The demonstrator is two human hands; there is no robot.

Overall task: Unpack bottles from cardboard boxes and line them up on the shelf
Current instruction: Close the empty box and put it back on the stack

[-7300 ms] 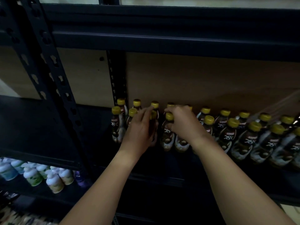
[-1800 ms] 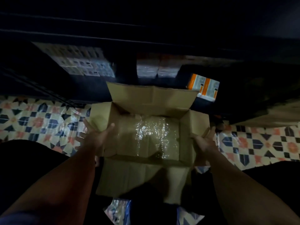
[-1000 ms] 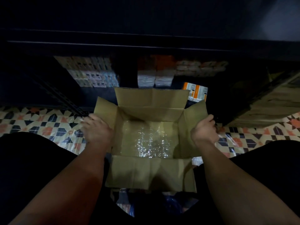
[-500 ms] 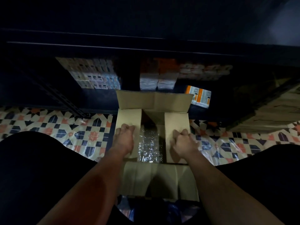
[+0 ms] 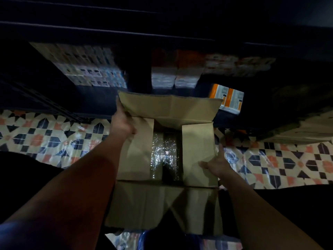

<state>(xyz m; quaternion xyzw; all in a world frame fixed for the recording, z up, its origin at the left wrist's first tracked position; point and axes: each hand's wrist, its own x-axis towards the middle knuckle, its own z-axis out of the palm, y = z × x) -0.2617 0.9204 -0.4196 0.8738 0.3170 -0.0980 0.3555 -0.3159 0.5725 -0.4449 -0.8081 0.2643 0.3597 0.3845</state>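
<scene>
A brown cardboard box (image 5: 137, 159) sits on the patterned floor below me, its two side flaps folded inward. Crinkled clear plastic wrap (image 5: 164, 152) shows through the gap between them; no bottles are visible inside. My left hand (image 5: 124, 121) grips the left corner of the far flap (image 5: 169, 109), which stands up. My right hand (image 5: 217, 164) rests with spread fingers on the right side flap near the box's right edge. The near flap (image 5: 162, 208) hangs toward me.
The dark metal shelf (image 5: 108, 33) rises just behind the box; its bottom level holds stacked packs (image 5: 86, 67), white-and-orange cartons (image 5: 175, 73) and an orange box (image 5: 228, 97). Tiled floor (image 5: 45, 138) spreads left and right. A blue object (image 5: 162, 240) lies under the near flap.
Both hands came off the folded side flaps. My left hand moved up to the far flap's corner, my right hand slid out to the right edge. The view came closer.
</scene>
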